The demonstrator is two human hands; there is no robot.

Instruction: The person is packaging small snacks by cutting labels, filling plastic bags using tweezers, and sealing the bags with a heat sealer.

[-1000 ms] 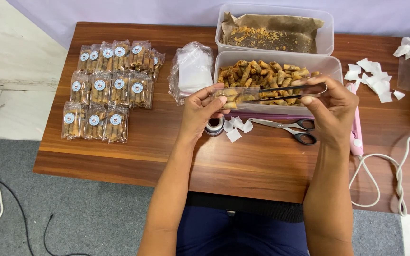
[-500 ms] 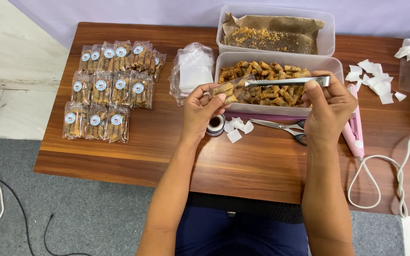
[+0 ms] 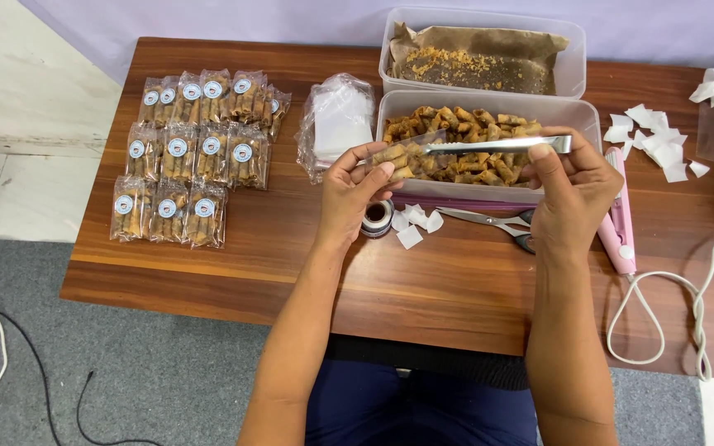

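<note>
You have sealed packets [image 3: 193, 157] in rows at the table's [image 3: 233, 272] left, scissors [image 3: 489, 221] at centre, and paper scraps [image 3: 659, 144], a pink sealer [image 3: 621, 216] and a white cord [image 3: 663, 318] at right.

We see open desk [image 3: 233, 272] wood in the lower left of the frame, below the sealed packets [image 3: 196, 153], and a hand could pass there. Toward the middle, the scissors [image 3: 489, 221], paper scraps [image 3: 417, 223] and a small tape roll [image 3: 377, 218] block the way. On the right, the pink sealer [image 3: 621, 216] and its white cord [image 3: 663, 306] lie across. Two tubs [image 3: 568, 70] close the upper centre.
</note>
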